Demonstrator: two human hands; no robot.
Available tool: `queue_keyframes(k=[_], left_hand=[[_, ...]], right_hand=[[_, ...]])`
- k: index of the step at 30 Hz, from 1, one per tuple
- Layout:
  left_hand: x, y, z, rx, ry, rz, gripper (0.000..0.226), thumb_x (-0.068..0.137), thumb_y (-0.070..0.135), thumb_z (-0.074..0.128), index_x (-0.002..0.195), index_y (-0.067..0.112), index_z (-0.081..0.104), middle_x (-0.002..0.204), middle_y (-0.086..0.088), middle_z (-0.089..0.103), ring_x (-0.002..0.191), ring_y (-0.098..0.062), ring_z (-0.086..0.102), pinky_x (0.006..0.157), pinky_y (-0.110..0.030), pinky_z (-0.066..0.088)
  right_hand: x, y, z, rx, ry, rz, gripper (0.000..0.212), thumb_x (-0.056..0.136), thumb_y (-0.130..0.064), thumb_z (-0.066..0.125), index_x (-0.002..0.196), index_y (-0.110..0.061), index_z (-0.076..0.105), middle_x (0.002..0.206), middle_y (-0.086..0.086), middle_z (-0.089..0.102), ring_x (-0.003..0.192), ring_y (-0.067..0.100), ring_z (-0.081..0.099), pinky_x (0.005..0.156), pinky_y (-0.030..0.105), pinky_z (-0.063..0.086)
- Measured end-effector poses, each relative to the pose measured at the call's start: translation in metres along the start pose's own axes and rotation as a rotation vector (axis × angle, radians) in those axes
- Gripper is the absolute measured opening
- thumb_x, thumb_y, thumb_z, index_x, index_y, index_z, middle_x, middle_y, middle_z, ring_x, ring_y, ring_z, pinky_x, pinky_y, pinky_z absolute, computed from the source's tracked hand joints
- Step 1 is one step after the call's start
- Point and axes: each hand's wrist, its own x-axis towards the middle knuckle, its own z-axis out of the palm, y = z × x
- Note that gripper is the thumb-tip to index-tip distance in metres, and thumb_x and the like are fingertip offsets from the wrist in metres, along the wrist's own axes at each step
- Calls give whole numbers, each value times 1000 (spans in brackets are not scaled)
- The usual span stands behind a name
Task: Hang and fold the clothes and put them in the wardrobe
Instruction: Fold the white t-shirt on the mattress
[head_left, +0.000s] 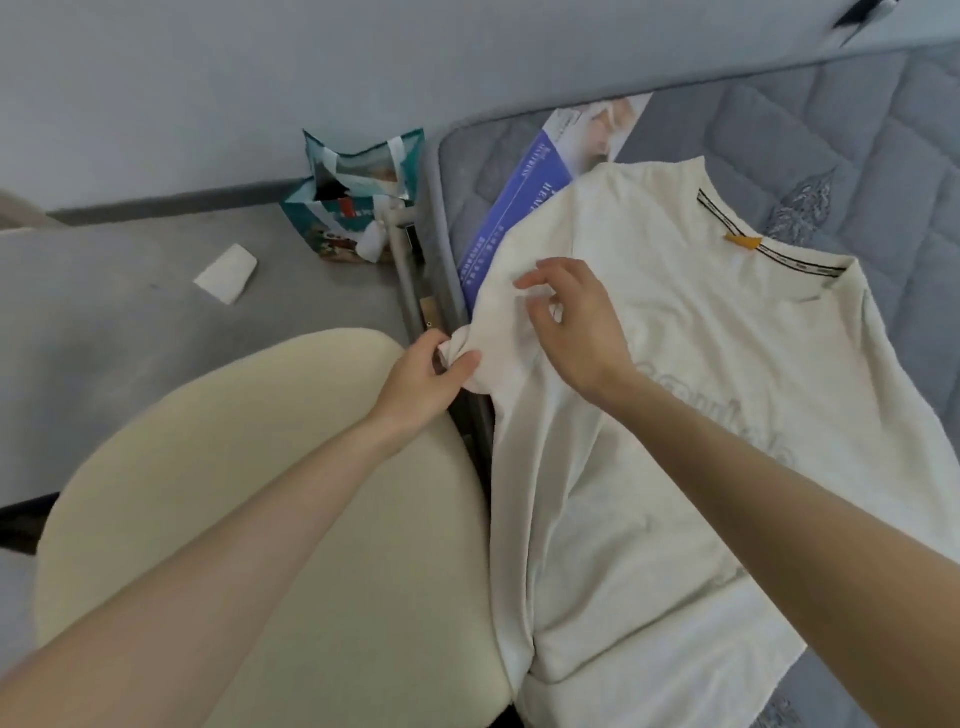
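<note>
A cream-white T-shirt (701, 395) lies spread on the grey quilted mattress (852, 156), collar with an orange tag toward the far right. Its left sleeve hangs over the mattress edge. My left hand (426, 379) grips the bunched end of that sleeve at the bed's edge. My right hand (571, 322) hovers over the shoulder area just above the sleeve, fingers loosely curled with the fingertips touching the fabric; it holds nothing that I can make out.
A cream round chair seat (234, 519) sits under my left arm beside the bed. A blue-and-white leaflet (524, 208) lies under the shirt's far edge. A green paper bag (353, 202) and a white tissue (226, 273) are on the grey floor by the wall.
</note>
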Motion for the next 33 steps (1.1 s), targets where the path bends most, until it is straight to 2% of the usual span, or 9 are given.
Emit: queue_keyframes(k=[6, 11, 16, 19, 22, 25, 28, 31, 33], left_hand=[[5, 14, -28, -231, 3, 80, 31, 83, 10, 72, 70, 18, 45, 66, 5, 52, 52, 2, 45, 50, -9, 33], [5, 10, -27, -318, 21, 89, 27, 77, -11, 67, 78, 6, 46, 69, 3, 51, 52, 3, 40, 52, -8, 34], [-6, -4, -7, 0, 26, 117, 26, 75, -5, 67, 85, 12, 49, 76, -2, 55, 66, -19, 46, 57, -26, 34], [-20, -10, 8, 142, -67, 200, 25, 76, 3, 66, 98, 11, 57, 78, 3, 59, 77, -30, 56, 69, -34, 45], [-29, -11, 22, 289, -165, 196, 53, 67, 38, 77, 114, 30, 53, 87, 14, 56, 86, -17, 49, 81, -34, 43], [-32, -8, 34, 427, -56, 203, 71, 59, 65, 72, 118, 36, 47, 90, 14, 47, 89, -14, 42, 80, -30, 36], [-30, -6, 41, 473, -9, 232, 56, 70, 57, 69, 117, 33, 50, 98, 7, 51, 95, -20, 46, 83, -33, 36], [-28, -4, 41, 480, -6, 280, 38, 78, 46, 65, 110, 29, 56, 97, 3, 56, 95, -23, 50, 80, -33, 36], [-26, -2, 39, 489, -22, 312, 31, 79, 44, 65, 104, 26, 60, 95, 3, 57, 93, -22, 51, 78, -33, 35]], right_hand=[[44, -20, 4, -481, -251, -169, 46, 95, -15, 43, 138, -30, 42, 136, -1, 48, 117, 27, 36, 96, 39, 32], [55, -20, -8, -798, -369, -208, 32, 91, -25, 50, 123, -28, 54, 114, 4, 51, 107, 27, 41, 89, 41, 29], [21, -6, -27, -700, -115, -270, 19, 82, -13, 52, 97, -9, 62, 92, 10, 60, 88, 35, 57, 71, 36, 36], [7, 7, -41, -835, -264, 104, 25, 89, -20, 48, 103, -11, 66, 106, 11, 63, 101, 33, 58, 80, 35, 40], [6, 5, -51, -818, -385, 454, 30, 93, -28, 43, 109, -12, 63, 108, 8, 66, 98, 30, 59, 78, 31, 37], [14, -6, -44, -774, -151, 274, 38, 94, -41, 38, 106, -16, 64, 106, 11, 65, 94, 33, 60, 73, 30, 34], [31, -15, -26, -441, -175, 331, 60, 83, -62, 52, 120, -15, 48, 119, 10, 57, 110, 33, 55, 83, 35, 42], [37, -8, -9, -295, -254, 471, 96, 71, -62, 71, 135, -4, 29, 139, 13, 43, 129, 30, 43, 103, 42, 40], [37, 3, -3, -377, -191, 448, 82, 79, -49, 70, 133, -1, 32, 139, 15, 43, 129, 30, 42, 105, 39, 37]])
